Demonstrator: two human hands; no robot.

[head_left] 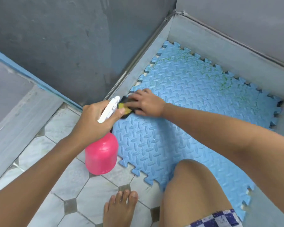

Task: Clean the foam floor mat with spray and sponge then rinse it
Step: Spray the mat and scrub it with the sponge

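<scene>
While the left hand (95,118) curls round the spray bottle (102,154), the right hand (147,102) presses the sponge (122,106) with straight fingers at the foam mat (179,99) edge; likely scrubbing, next sweep inward.

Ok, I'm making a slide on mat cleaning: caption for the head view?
Right hand presses a sponge on the blue mat; left hand holds a pink spray bottle.

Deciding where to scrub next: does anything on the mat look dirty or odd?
Yes. The blue interlocking foam floor mat has greenish speckled staining across its far part, beside the low grey wall. The nearer part looks evenly blue.
</scene>
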